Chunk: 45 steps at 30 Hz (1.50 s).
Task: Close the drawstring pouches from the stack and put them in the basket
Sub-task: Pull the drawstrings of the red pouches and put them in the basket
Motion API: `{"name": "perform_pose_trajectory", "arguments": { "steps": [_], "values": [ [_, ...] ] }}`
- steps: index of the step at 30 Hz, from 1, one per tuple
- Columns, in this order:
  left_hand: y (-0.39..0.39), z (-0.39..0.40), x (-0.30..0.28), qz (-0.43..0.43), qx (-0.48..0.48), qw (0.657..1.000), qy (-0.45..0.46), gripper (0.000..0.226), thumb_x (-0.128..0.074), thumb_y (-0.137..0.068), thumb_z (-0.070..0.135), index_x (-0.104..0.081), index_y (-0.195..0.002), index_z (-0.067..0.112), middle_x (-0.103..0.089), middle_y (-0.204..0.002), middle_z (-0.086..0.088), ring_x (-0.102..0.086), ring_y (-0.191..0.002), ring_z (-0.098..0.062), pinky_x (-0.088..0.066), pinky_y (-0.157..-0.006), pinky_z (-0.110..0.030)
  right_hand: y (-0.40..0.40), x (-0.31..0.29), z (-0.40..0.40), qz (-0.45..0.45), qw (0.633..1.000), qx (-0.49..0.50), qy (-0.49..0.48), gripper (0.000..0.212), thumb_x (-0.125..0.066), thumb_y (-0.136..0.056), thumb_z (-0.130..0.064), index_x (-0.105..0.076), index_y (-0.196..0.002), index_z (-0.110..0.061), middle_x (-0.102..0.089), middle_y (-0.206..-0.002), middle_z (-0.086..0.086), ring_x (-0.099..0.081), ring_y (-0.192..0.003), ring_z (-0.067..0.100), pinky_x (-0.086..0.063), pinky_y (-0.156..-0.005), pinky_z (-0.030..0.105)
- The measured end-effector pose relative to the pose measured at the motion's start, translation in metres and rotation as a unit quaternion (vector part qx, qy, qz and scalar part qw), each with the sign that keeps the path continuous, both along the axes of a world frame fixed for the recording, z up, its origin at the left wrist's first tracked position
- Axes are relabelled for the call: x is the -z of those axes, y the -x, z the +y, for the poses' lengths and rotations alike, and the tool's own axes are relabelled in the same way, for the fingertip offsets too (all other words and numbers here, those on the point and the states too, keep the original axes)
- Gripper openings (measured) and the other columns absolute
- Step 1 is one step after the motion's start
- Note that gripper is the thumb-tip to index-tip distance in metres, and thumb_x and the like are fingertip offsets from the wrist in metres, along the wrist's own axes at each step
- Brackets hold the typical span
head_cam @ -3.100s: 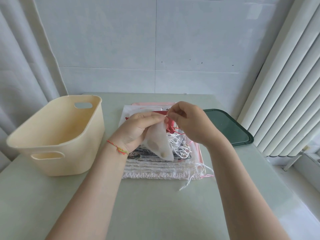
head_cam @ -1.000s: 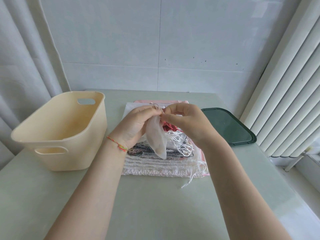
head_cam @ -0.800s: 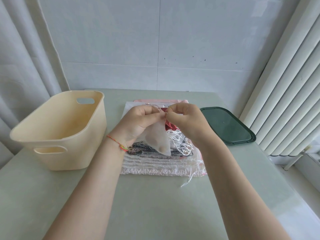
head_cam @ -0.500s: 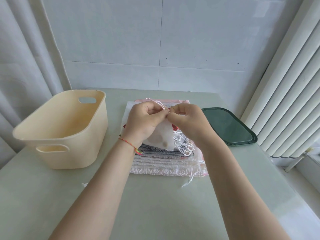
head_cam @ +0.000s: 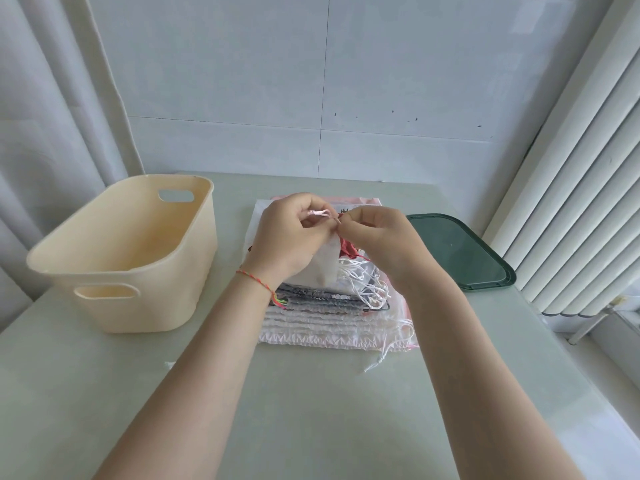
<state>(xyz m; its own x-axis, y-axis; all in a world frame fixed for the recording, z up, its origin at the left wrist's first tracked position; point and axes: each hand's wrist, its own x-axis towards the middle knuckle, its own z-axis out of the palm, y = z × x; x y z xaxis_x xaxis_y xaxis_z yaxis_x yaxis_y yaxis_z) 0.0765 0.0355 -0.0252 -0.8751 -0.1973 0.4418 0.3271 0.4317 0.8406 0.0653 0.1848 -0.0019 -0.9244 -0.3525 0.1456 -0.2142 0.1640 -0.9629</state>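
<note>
Above the stack [head_cam: 325, 320], both hands [head_cam: 287, 237] pinch a white pouch [head_cam: 320, 268]

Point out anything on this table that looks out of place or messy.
A small white scrap lies loose on the table in front of the basket. White cords straggle off the stack's front right corner.

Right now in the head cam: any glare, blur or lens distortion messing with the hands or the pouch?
Head view: soft even daylight, only faint shadows. Wide-angle bending shows at the edges, where the curtain and blinds lean. Mild sheen on the table, no blown-out glare. Left hand, right hand and white pouch are acceptably sharp; the thin pink drawstring is slightly soft.
</note>
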Motion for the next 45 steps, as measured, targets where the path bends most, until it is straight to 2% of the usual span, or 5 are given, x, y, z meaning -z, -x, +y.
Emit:
{"name": "perform_pose_trajectory", "arguments": {
  "steps": [11, 18, 23, 31, 45],
  "values": [
    [0.000, -0.005, 0.004, -0.090, 0.060, 0.992, 0.068, 0.015, -0.072, -0.080, 0.004, -0.064, -0.080, 0.017, -0.068, -0.083, 0.002, -0.060, -0.081, -0.010, -0.047, -0.078, -0.024, 0.006, 0.005, 0.001, 0.126, 0.988, -0.040, -0.079, 0.014, -0.077, -0.082, -0.011, -0.069, -0.094, -0.011, -0.054, -0.070, -0.001, -0.050, -0.068, 0.009, -0.046, -0.065, 0.022],
    [0.001, -0.007, 0.007, -0.130, 0.104, 0.985, 0.057, 0.009, -0.073, -0.080, 0.002, -0.066, -0.076, 0.006, -0.053, -0.052, 0.021, -0.046, -0.058, 0.006, -0.038, -0.063, -0.015, 0.004, 0.001, 0.005, 0.174, 0.958, -0.076, -0.213, 0.011, -0.062, -0.094, -0.015, -0.073, -0.096, -0.016, -0.064, -0.081, -0.002, -0.049, -0.070, 0.003, -0.042, -0.072, 0.016],
    [-0.001, -0.005, 0.005, -0.145, 0.121, 0.982, 0.019, 0.014, -0.074, -0.081, 0.008, -0.068, -0.077, 0.020, -0.069, -0.077, -0.002, -0.057, -0.073, -0.007, -0.045, -0.078, -0.025, 0.013, 0.003, 0.012, 0.119, 0.985, -0.032, -0.120, 0.006, -0.063, -0.092, -0.007, -0.068, -0.090, -0.007, -0.072, -0.079, 0.004, -0.062, -0.067, 0.006, -0.048, -0.067, 0.017],
    [0.002, -0.007, 0.004, -0.103, 0.107, 0.988, -0.052, 0.010, -0.072, -0.086, 0.013, -0.067, -0.081, 0.020, -0.069, -0.068, 0.010, -0.059, -0.064, 0.003, -0.044, -0.066, -0.012, 0.016, 0.003, 0.015, 0.044, 0.999, 0.015, -0.006, 0.012, -0.063, -0.093, -0.007, -0.061, -0.089, 0.004, -0.073, -0.071, 0.011, -0.069, -0.059, 0.025, -0.050, -0.051, 0.027],
    [0.002, -0.007, 0.003, -0.050, 0.042, 0.996, -0.058, 0.017, -0.069, -0.088, 0.007, -0.066, -0.078, 0.021, -0.064, -0.063, 0.009, -0.050, -0.055, -0.002, -0.040, -0.058, -0.015, 0.017, 0.005, 0.014, 0.041, 0.998, 0.050, 0.014, 0.005, -0.062, -0.090, 0.000, -0.064, -0.093, 0.003, -0.075, -0.079, 0.010, -0.074, -0.075, 0.025, -0.061, -0.074, 0.038]
  ]
}}
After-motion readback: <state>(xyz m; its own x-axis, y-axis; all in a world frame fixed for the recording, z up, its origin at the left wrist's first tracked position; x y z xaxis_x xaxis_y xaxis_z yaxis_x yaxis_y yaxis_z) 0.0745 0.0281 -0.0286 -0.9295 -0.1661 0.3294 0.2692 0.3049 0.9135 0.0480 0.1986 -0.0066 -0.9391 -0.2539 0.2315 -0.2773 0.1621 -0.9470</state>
